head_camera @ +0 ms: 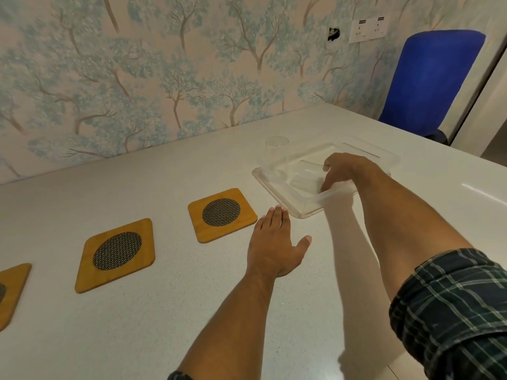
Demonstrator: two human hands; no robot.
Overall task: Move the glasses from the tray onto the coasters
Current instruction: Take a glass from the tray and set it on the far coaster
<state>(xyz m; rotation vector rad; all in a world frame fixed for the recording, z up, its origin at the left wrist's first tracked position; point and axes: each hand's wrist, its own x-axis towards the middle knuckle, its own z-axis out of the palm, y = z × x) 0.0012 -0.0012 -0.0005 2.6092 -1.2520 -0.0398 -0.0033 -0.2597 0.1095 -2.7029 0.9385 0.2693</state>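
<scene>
a clear tray (277, 192) sits on the white desk (164, 311), toward its far right. one glass (275, 153) stands upright at the tray's far left corner. the right hand (341, 171) reaches into the tray from the near side, its fingers (326, 185) curled down around a second glass (307, 181) that lies low in the tray (it is transparent and blurred, so its exact pose cannot be told). whether the fingers are fully clamped on it cannot be told either.

the left hand (274, 245) rests flat on the desk just near the tray's near left corner, fingers together and straight, thumb spread out to the side, holding nothing.

three wooden coasters with dark mesh centres lie in a row to the left of the tray: the nearest coaster (222, 213) is just beside the left hand's fingertips, the middle coaster (118, 255) farther left, and the last coaster (11, 293) is cut off by the left edge. all three are bare.

a blue chair (428, 80) stands past the desk's far right end, against a wall (137, 64) papered with trees.
</scene>
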